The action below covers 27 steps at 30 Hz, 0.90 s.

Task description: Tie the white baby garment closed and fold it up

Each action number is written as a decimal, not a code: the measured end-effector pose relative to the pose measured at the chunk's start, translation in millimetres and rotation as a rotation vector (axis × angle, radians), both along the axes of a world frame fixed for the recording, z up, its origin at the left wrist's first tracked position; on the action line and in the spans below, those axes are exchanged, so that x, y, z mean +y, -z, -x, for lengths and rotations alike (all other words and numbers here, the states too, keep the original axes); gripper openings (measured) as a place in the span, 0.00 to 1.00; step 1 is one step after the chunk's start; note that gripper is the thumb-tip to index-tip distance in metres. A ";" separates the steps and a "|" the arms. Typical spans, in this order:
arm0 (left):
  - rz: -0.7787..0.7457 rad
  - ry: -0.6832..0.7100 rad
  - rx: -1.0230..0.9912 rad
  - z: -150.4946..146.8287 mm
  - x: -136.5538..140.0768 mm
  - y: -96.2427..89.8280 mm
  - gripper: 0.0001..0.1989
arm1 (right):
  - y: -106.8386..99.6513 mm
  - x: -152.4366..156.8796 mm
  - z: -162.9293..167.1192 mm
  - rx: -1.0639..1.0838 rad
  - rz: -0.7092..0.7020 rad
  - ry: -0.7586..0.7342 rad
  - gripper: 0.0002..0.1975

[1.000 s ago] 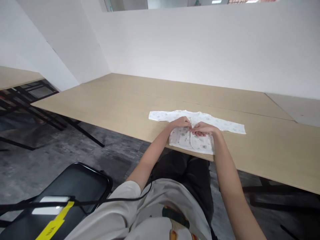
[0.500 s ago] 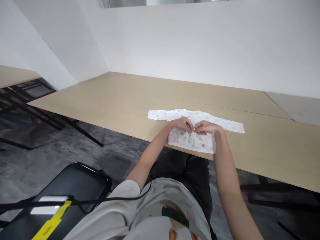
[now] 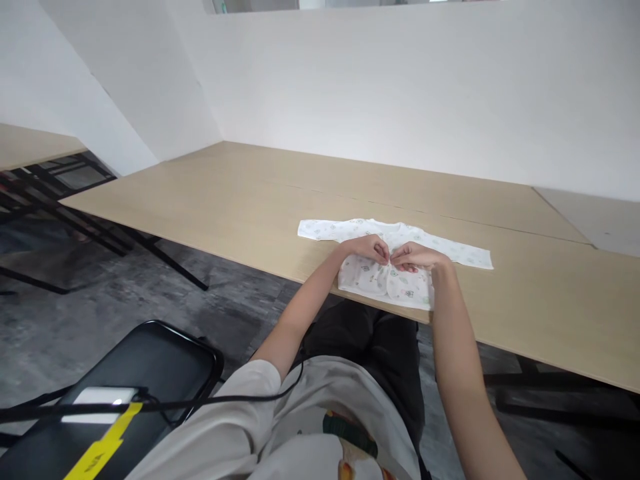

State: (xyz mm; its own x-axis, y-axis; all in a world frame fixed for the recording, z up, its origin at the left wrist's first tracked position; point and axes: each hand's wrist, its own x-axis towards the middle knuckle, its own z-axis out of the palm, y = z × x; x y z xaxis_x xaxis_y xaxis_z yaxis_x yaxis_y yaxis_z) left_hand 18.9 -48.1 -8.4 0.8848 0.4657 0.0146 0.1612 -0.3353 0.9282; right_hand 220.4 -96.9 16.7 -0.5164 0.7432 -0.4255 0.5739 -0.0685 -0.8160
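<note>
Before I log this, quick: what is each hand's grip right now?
Left hand: closed, pinching the patterned shirt near its front opening.
Right hand: closed, pinching it too.

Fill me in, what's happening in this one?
The left hand and right hand are close together, pinching the front of a small white printed garment. It lies on the table near its edge, sleeves spread to either side. Exactly what they grip there is too small to tell.

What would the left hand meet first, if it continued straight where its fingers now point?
Probably the fingertips of the right hand, just opposite the left hand over the small shirt; exact depth is unclear from this single view.
</note>
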 end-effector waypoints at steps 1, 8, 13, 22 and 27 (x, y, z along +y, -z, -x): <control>0.020 -0.002 0.005 0.1 0.5 0.6 0.10 | -0.3 0.0 -0.2 -0.001 0.004 -0.003 0.10; -0.001 -0.065 0.010 -0.3 -0.4 0.1 0.11 | -0.1 0.1 6.4 -0.052 -0.010 0.018 0.14; -0.086 -0.111 0.044 -0.8 -4.2 -4.5 0.14 | 9.6 5.7 8.0 -0.052 -0.040 0.005 0.16; 0.032 -0.042 0.016 -1.3 0.6 0.0 0.10 | 8.4 5.4 3.5 -0.030 -0.042 -0.013 0.16; 0.051 -0.048 0.039 -2.3 4.0 4.6 0.13 | 8.7 6.2 1.9 -0.036 -0.058 -0.038 0.13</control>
